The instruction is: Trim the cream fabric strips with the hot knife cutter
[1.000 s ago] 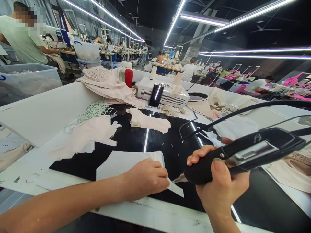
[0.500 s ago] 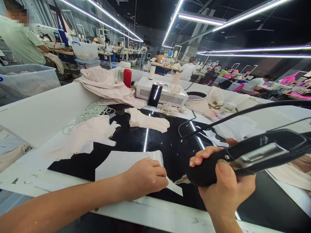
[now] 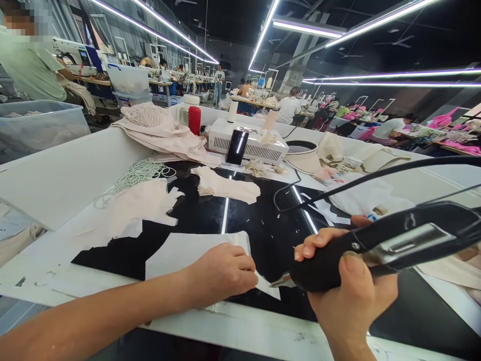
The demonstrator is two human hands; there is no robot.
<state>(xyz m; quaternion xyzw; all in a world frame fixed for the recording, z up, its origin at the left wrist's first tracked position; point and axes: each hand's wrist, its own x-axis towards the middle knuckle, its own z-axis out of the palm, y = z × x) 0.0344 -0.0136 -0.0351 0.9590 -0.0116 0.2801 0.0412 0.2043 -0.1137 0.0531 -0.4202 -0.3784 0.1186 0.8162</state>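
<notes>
My left hand [image 3: 225,273] rests on a white sheet [image 3: 176,253] near the table's front edge. Its fingers are curled together at the sheet's right side, and what they pinch, if anything, is hidden. In my right hand [image 3: 349,281] is a black corded tool [image 3: 387,240] with a metal lever. The tool's pointed metal tip [image 3: 282,282] is just above or touching the narrow right corner of the sheet; the contact is unclear. Under the sheet lies a glossy black surface [image 3: 240,220].
Beyond the sheet lie a stack of beige pieces [image 3: 225,185], pale fabric [image 3: 131,205] and green cord [image 3: 143,173]. Farther back stand a phone [image 3: 237,147], a white box [image 3: 263,148] and a red bottle [image 3: 194,120]. The tool's cable [image 3: 376,173] arches rightward.
The tool tip now shows more sharply at the sheet's right corner, and my right hand has shifted slightly right. My left hand keeps its place on the sheet. The whole view has moved slightly.
</notes>
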